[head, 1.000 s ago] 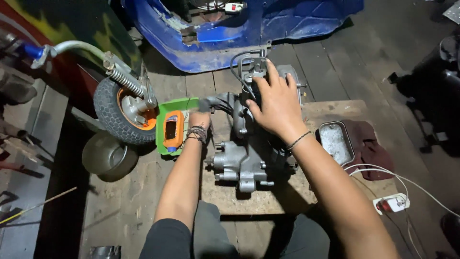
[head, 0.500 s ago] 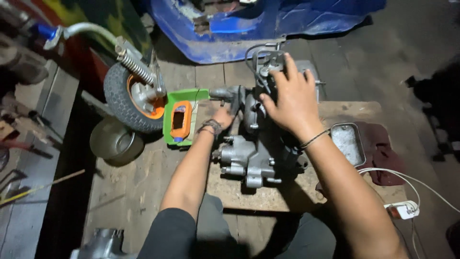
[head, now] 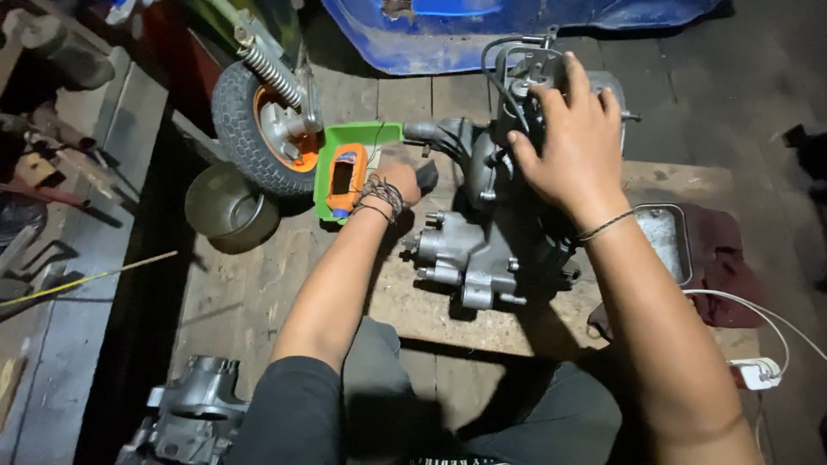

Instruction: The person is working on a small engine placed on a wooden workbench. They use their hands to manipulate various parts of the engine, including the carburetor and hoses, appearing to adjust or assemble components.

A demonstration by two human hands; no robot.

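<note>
The engine lies on the wooden board, where it lay a second ago — only the view has closed in. The right hand stays spread flat on top, pressing rather than clenching. The left hand remains at its left side beside the green tray — grip hidden.

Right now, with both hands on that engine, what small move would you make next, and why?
Probably keep the right hand pressing down on top of the grey engine to steady it, and work the left hand further in at its side. The engine sits on a wooden board, with nothing visibly clamping it.
</note>
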